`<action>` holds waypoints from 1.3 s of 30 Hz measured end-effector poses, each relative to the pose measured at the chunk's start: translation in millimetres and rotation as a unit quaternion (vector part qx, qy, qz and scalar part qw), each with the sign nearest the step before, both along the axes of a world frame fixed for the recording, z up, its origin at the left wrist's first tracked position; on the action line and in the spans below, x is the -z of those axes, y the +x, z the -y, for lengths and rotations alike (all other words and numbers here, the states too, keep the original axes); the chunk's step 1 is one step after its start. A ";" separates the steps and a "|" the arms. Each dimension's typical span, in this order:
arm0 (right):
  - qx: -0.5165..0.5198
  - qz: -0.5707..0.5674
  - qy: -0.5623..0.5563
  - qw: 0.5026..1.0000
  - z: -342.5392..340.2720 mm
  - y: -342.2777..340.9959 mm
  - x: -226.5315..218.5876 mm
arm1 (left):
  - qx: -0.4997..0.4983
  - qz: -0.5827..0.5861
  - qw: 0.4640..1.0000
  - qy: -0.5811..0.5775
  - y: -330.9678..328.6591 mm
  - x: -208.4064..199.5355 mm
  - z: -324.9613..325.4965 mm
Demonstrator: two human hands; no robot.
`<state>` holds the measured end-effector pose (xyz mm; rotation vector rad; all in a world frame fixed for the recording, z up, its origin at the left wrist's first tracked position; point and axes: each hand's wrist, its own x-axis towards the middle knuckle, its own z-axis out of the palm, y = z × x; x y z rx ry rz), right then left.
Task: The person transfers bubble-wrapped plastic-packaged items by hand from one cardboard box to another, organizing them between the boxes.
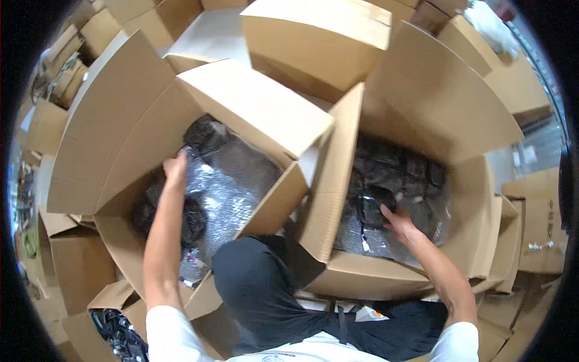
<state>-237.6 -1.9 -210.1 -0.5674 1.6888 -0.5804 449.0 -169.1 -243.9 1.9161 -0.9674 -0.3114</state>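
- In the head view, the left hand [175,164] reached into a large, open, brown cardboard box on the left [117,130], its fingers at a dark bundle in clear film [208,134]; whether they gripped it could not be told.
- The right hand [398,222] was clasped on a black, film-wrapped packet [373,204], thumb uppermost, inside a second large, open, brown cardboard box on the right [434,90]. The hands were well apart, one in each box.
- The two boxes stood side by side before the seated person, probably so that each arm could reach into one; their raised flaps left both mouths open.
- Shiny, clear-wrapped dark goods [223,193] lay in the left box, and rows of dark packets [419,169] in the right one; the film presumably kept the pieces bundled.
- The black-trousered knee [250,268] was near the left box's near wall, perhaps steadying it.
- A small white label [365,242] showed just below the held packet, too small to read.
- Dark printed marks stood on a brown carton at the far right edge [537,217], and faint print on the white shirt [241,357]; neither was clear.
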 end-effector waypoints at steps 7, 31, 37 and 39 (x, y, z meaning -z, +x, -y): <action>0.081 0.007 0.019 0.997 -27.3 -74.0 2.2 | -0.040 -0.083 0.993 0.080 -137.2 23.8 54.4; -0.181 -0.427 -0.089 0.882 10.4 -58.0 26.4 | 0.108 -0.362 0.903 -0.206 -158.3 -180.0 -4.5; -0.024 0.153 -0.342 0.927 43.9 9.2 -160.6 | 0.396 -0.387 0.817 -0.159 -306.5 -316.6 -108.6; -0.132 0.379 -0.338 0.852 40.9 22.2 -221.0 | 0.435 -0.440 0.778 -0.110 -373.9 -322.8 -131.0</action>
